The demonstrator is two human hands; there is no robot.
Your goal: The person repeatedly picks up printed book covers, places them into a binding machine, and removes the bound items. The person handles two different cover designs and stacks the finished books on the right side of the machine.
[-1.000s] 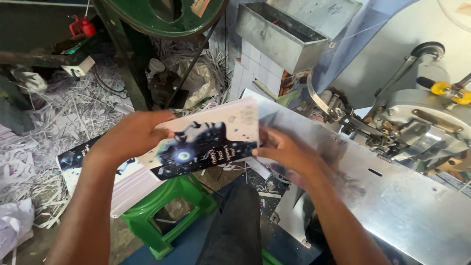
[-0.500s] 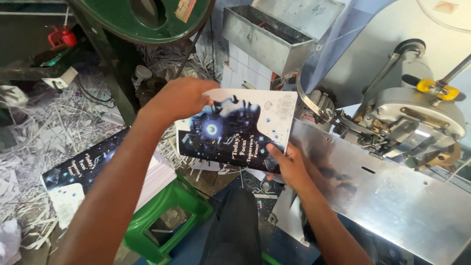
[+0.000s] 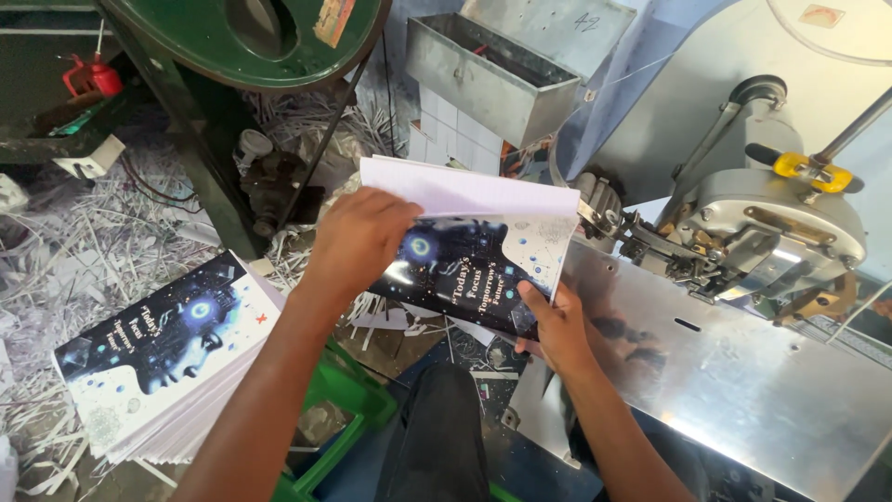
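Both my hands hold one thin booklet (image 3: pixel 474 251) with a dark, starry cover and white pages, folded open over the left end of a metal machine table (image 3: pixel 743 372). My left hand (image 3: pixel 358 237) grips its left side from above, fingers over the cover. My right hand (image 3: pixel 556 325) holds its lower right corner, thumb on the cover. The booklet sits just left of the grey stitching machine head (image 3: pixel 771 232). A stack of the same booklets (image 3: pixel 167 358) lies at the lower left on a green stool (image 3: pixel 348 418).
A large green wheel (image 3: pixel 251 37) and its dark frame stand at the top left. A grey metal box (image 3: pixel 492 70) hangs behind the booklet. Shredded paper strips (image 3: pixel 84 251) cover the floor at left. My dark-trousered knee (image 3: pixel 437 437) is below.
The booklet has been carried from over the stack at left rightwards to the machine table's edge, and has been opened so its white pages show.
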